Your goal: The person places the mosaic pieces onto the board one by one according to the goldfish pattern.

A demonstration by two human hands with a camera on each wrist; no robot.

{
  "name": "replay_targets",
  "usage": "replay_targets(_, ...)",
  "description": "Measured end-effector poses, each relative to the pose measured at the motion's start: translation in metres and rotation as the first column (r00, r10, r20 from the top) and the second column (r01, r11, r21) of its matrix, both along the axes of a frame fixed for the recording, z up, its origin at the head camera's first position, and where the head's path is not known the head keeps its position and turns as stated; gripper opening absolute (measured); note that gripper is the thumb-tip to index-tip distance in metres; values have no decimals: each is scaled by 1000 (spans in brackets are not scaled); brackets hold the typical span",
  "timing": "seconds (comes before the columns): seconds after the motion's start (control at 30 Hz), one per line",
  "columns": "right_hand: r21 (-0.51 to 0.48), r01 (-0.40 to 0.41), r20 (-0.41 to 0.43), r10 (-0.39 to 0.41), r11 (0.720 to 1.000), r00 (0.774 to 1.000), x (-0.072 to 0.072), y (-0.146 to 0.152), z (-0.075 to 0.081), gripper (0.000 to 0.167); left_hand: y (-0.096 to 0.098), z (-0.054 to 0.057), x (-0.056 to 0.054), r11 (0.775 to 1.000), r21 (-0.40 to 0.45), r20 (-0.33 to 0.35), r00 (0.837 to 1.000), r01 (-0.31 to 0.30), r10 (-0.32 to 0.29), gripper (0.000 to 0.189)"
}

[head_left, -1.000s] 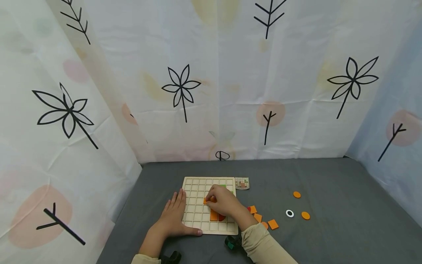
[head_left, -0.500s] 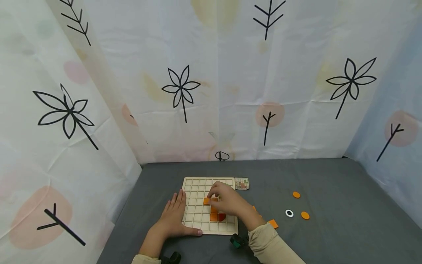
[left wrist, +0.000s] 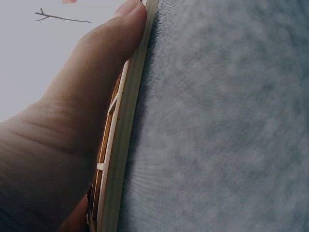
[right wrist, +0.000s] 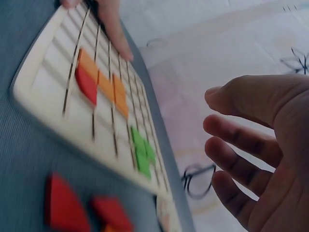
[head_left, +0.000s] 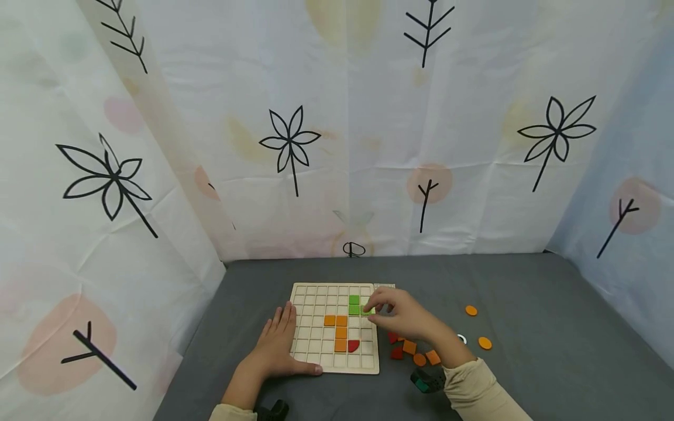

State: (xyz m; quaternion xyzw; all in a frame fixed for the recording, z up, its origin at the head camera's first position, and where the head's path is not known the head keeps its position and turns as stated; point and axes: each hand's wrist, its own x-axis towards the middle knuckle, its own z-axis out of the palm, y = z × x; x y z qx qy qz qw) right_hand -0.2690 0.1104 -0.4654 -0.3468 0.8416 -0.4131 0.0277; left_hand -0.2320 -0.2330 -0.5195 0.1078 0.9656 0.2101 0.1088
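A wooden grid board [head_left: 310,345] lies on the grey cloth. My left hand [head_left: 275,348] rests along its left side with straight fingers, the thumb at the near edge. In the left wrist view that thumb [left wrist: 87,72] lies against the board's rim. Several orange square tiles [head_left: 341,332] sit in the grid, with a red quarter-round piece [head_left: 353,346] beside the lowest one. Green tiles [head_left: 354,300] sit toward the upper right. My right hand [head_left: 404,314] hovers over the board's right edge. In the right wrist view its fingers [right wrist: 231,150] are loosely bent, apart and hold nothing.
Loose red pieces [head_left: 396,353], orange squares [head_left: 409,347] and an orange disc [head_left: 419,359] lie right of the board. Farther right are two orange discs [head_left: 485,343] and a partly covered white ring [head_left: 463,338]. A small patterned card [head_left: 387,285] touches the board's upper right corner.
My right hand has lifted off the orange tiles and moved right to the board's edge, uncovering the orange and green tiles. My left hand has stayed in place.
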Motion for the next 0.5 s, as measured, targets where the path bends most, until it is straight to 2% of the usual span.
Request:
replay_targets(0.3,24,-11,85,9,1000,996,7,43,-27,15,0,-5,1,1000,-4,0,1000,3,-3,159)
replay_targets(0.5,26,4,67,-6,1000,998,10,55,-37,12,-2,-8,-2,1000,-22,-25,1000,3,-3,159)
